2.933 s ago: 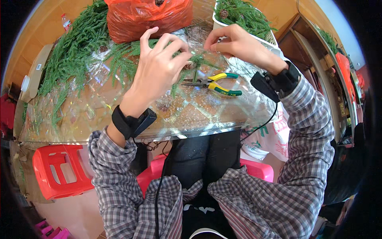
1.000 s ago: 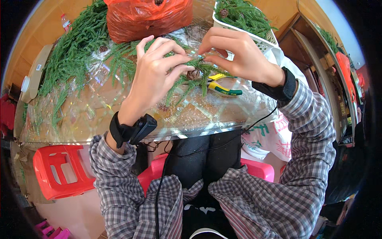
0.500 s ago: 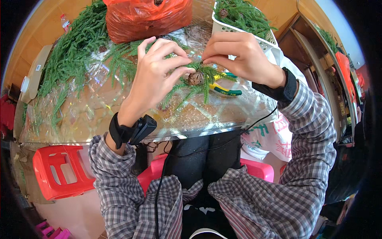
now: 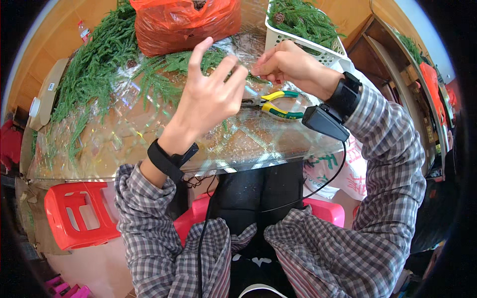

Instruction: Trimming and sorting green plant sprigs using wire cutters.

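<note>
Above the table, my left hand [image 4: 211,94] has its index finger raised and its other fingers curled in; its thumb and whatever it grips are hidden behind it. My right hand [image 4: 293,64] is close by on the right, thumb and fingertips pinched around something too small to make out. Beneath those fingertips shows a bit of green sprig [image 4: 257,79]. A pair of pliers [image 4: 280,110] with yellow and green handles lies on the table below my right hand, its jaws toward my left hand. The pine cone is out of sight.
A red plastic bag [image 4: 186,30] stands at the back, with a pile of green artificial pine branches [image 4: 92,74] to its left. A white basket [image 4: 298,42] at the back right holds more greenery with cones. Clear plastic sheeting covers the table [image 4: 164,144]. A red stool [image 4: 82,213] is lower left.
My left hand has turned and moved right, its index finger rising. The cone sprig between my hands has gone from view, uncovering the pliers' jaws. My right hand has turned and shifted slightly left.
</note>
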